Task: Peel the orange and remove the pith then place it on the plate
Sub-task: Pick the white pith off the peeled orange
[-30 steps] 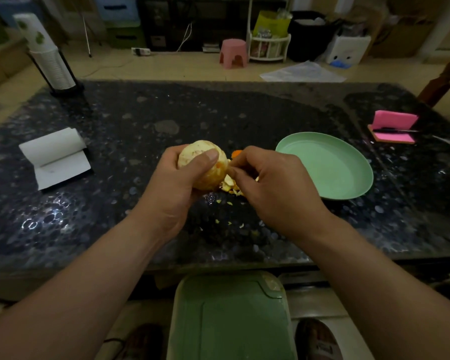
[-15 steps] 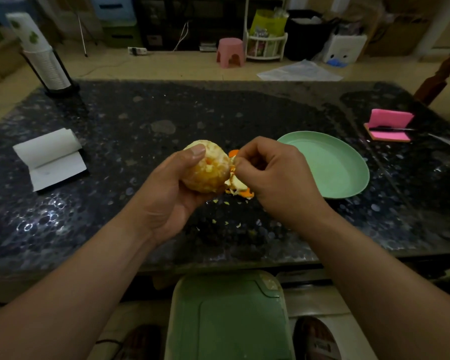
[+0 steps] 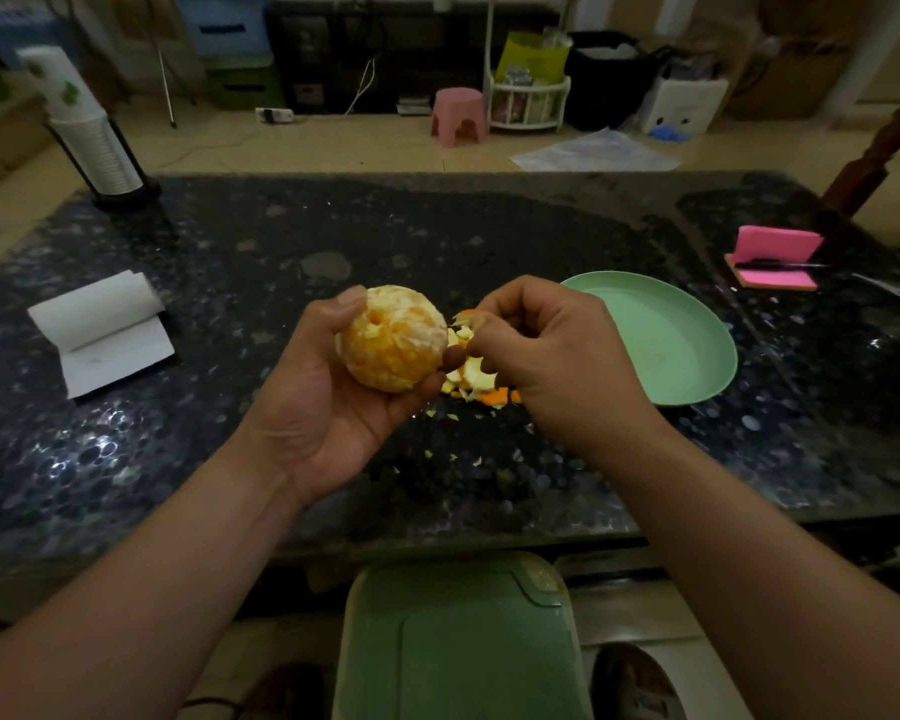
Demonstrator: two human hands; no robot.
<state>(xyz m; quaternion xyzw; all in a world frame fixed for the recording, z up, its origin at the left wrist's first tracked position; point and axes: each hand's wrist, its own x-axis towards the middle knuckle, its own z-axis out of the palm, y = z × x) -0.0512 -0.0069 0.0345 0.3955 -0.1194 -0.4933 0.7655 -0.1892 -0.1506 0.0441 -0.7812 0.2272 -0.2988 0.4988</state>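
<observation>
While the left hand holds the peeled orange at mid-frame, the right hand pinches a bit of peel just beside it; the green plate lies further right, nearer that hand.

Bare forearms and hands; dark shoes on the feet.
</observation>
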